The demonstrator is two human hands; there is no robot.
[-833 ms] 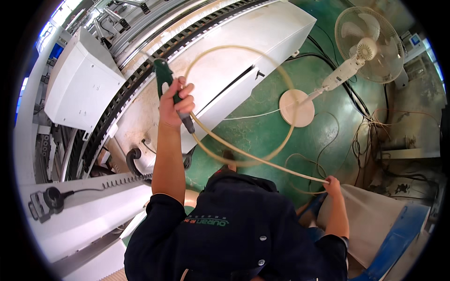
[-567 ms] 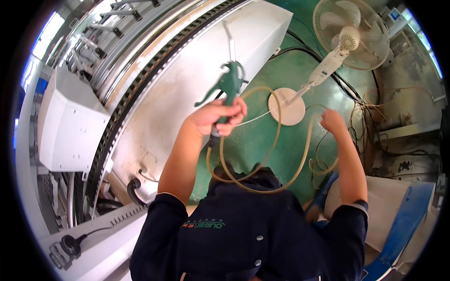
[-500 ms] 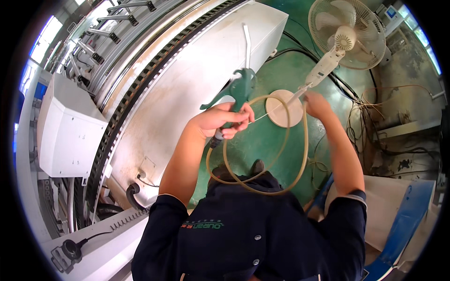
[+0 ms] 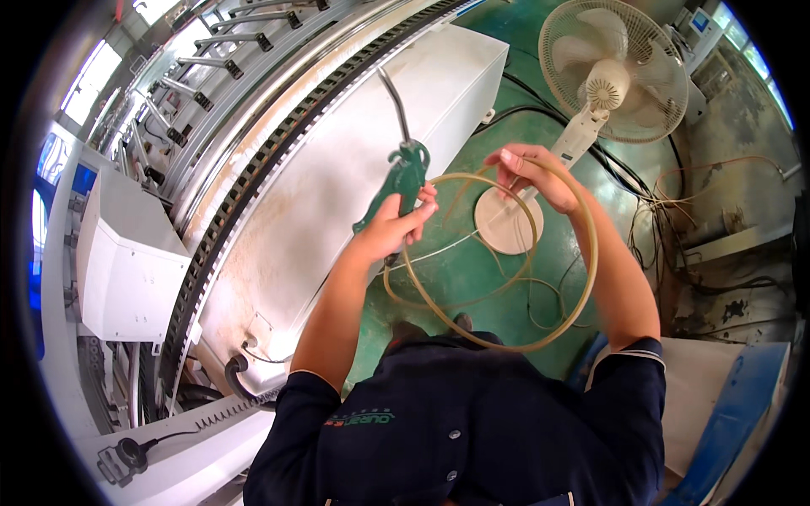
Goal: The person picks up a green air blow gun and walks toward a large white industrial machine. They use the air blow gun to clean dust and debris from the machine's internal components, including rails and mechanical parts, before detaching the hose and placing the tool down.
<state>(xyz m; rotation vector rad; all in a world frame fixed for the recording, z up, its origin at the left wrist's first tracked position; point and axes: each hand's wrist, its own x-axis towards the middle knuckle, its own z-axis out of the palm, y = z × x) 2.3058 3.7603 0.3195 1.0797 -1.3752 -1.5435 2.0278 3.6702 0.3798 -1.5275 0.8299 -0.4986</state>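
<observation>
A green air blow gun [image 4: 408, 174] with a long thin metal nozzle [image 4: 394, 103] is gripped in my left hand [image 4: 395, 226], its nozzle tilted up and away. From the lower end of the gun runs a yellowish air hose [image 4: 588, 278], hanging in wide loops in front of my body. My right hand [image 4: 537, 179] is raised at the top of these loops, its fingers curled with the hose passing over them. Part of its grip is hidden by the fingers themselves.
A white machine housing [image 4: 321, 177] with a black cable chain [image 4: 228, 185] stands on the left. Ahead to the right, a pedestal fan [image 4: 609, 84] rises from its round base [image 4: 509, 232]. Dark cables [image 4: 620, 169] lie on the green floor. A blue-edged panel [image 4: 734, 413] is at lower right.
My right hand has moved left toward the blow gun, and its fingers have turned upward. The gun shifted slightly left and nearer, its nozzle leaning further left. The hose loops have spread wider.
</observation>
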